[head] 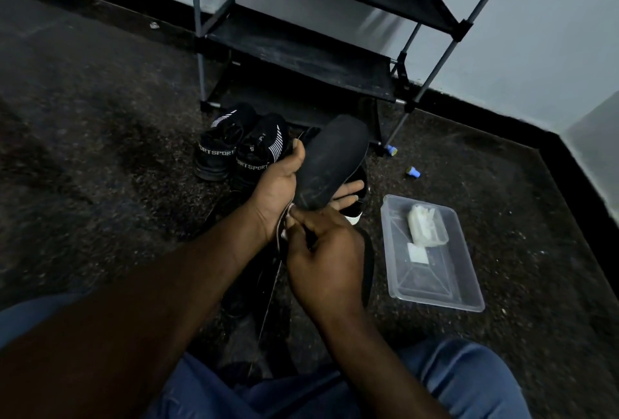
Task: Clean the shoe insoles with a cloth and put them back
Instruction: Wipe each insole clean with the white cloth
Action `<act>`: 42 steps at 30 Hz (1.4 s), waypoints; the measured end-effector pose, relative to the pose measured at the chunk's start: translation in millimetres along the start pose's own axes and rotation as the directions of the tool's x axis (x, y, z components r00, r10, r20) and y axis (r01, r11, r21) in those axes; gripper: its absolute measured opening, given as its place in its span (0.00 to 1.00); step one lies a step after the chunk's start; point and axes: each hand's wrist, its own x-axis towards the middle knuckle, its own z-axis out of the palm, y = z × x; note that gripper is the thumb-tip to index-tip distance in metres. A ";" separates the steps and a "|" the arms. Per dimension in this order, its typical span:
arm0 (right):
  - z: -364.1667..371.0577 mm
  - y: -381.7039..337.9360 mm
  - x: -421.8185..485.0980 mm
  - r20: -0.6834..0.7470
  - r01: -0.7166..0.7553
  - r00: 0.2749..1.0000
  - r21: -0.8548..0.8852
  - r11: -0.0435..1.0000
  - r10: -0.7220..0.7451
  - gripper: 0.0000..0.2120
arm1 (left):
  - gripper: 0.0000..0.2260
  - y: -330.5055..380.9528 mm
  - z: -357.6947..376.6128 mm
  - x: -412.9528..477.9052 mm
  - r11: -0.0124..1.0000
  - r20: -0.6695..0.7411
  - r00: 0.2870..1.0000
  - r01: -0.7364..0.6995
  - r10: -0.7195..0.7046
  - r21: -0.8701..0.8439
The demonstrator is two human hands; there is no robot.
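floor [100, 117]: dark, speckled. Person sits on it, jeans at btm of view.
shoe rack [301, 50]: agst wall, straight ahead.
tray [435, 284]: clear plastic, on floor R of the hands, pale wad inside.
sport shoes [234, 150]: black pr, on floor before rack, L of the hands.
insole [331, 164]: black, held off the floor above a 2nd shoe [353, 217], mostly hidden. Long axis runs away fm person, tilted R; heel end near, toe end twd rack.
L hand [278, 187]: wraps heel half, thumb on L edge, fingers showing past R edge.
R hand [325, 254]: nearer the body, at heel end, fingers curled, pinching pale cloth [286, 222]. Most of the cloth is hidden.
Judgement: wipe wd run heel to toe, away fm R hand, w/ L hand bracing.
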 end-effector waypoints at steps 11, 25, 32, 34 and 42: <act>4.9 1.7 74.7 -0.063 -0.033 0.998 -0.242 0.970 0.019 0.14 | 0.28 0.7 -1.2 -4.6 0.966 -0.075 0.997 0.008 0.012 0.258; -1.5 -17.0 -0.4 0.080 -0.102 0.992 0.107 0.989 0.094 0.10 | 0.30 13.0 -5.3 0.2 0.990 -0.029 0.998 -0.054 0.050 -0.129; 9.7 -13.8 17.0 0.014 -0.118 0.993 0.073 0.990 0.117 0.12 | 0.36 15.8 -1.2 4.3 0.985 -0.201 0.970 -0.155 0.138 -0.072; 13.2 -11.1 25.4 0.029 -0.125 0.992 0.060 0.990 0.124 0.11 | 0.36 18.7 -0.8 4.3 0.983 -0.277 0.946 -0.180 0.166 -0.027; 16.1 0.1 38.4 0.042 -0.189 0.981 0.016 0.982 0.188 0.10 | 0.27 9.5 3.2 -3.2 0.988 -0.270 0.953 -0.114 0.137 0.102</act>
